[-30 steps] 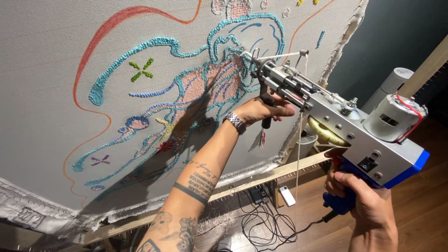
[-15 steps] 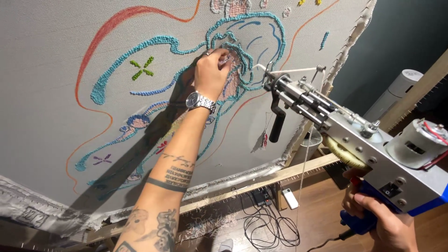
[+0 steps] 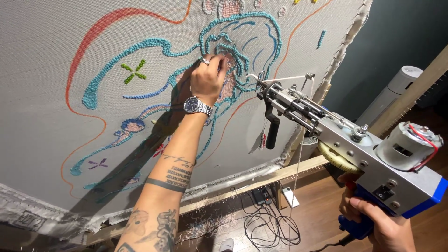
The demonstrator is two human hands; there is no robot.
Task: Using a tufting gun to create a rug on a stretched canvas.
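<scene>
Tufting gun (image 3: 354,154): matt grey metal, blue plastic. Backing cloth (image 3: 56,60): coarse weave, nubby yarn. Wooden frame (image 3: 280,173).

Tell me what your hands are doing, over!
Left hand fingers pressed on pink tufted patch of grey stretched cloth. Right hand grips blue-handled metal tufting gun, held off cloth. Nothing between.

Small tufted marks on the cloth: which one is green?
The X-shaped cross at upper left, left of the left hand. The similar cross lower down is purple.
</scene>
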